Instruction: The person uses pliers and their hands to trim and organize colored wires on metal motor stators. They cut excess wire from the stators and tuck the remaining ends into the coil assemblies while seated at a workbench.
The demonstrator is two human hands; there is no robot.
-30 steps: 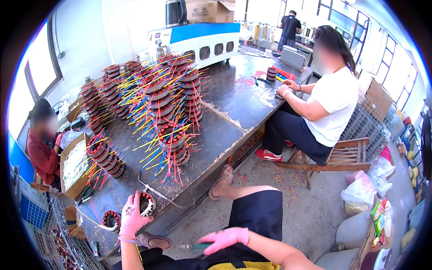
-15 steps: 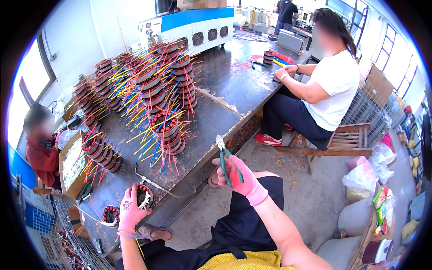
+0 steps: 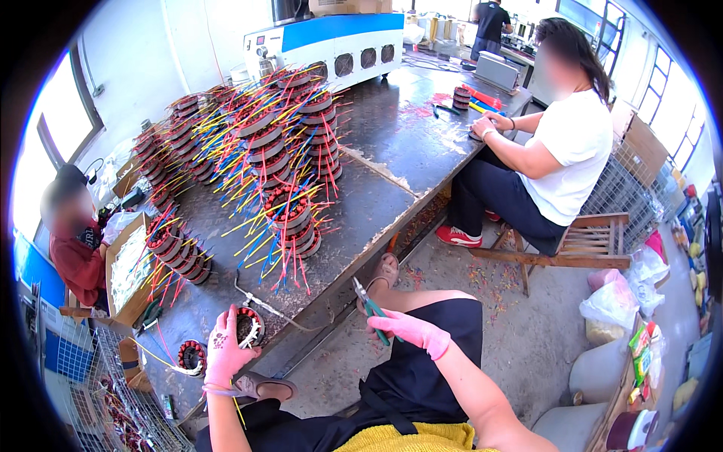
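Note:
My left hand (image 3: pixel 226 354), in a pink glove, grips a round wound coil part (image 3: pixel 249 327) at the near edge of the dark metal workbench (image 3: pixel 392 143). My right hand (image 3: pixel 410 331), also in a pink glove, holds green-handled pliers (image 3: pixel 369 305) in the air over my lap, jaws pointing up toward the bench edge. Between the two hands a thin wire lead (image 3: pixel 263 305) trails from the bench. Another coil part (image 3: pixel 191 355) lies just left of my left hand.
Stacks of coil parts with red, yellow and blue leads (image 3: pixel 263 151) cover the bench. A blue and white machine (image 3: pixel 331 45) stands at the back. One person in a white shirt (image 3: pixel 557 151) sits at the right on a wooden chair (image 3: pixel 580 241); another sits at the left (image 3: pixel 71 241).
My right hand with the pliers rose from my lap a second ago, then came down and left toward the bench edge. My left hand stays on the coil part.

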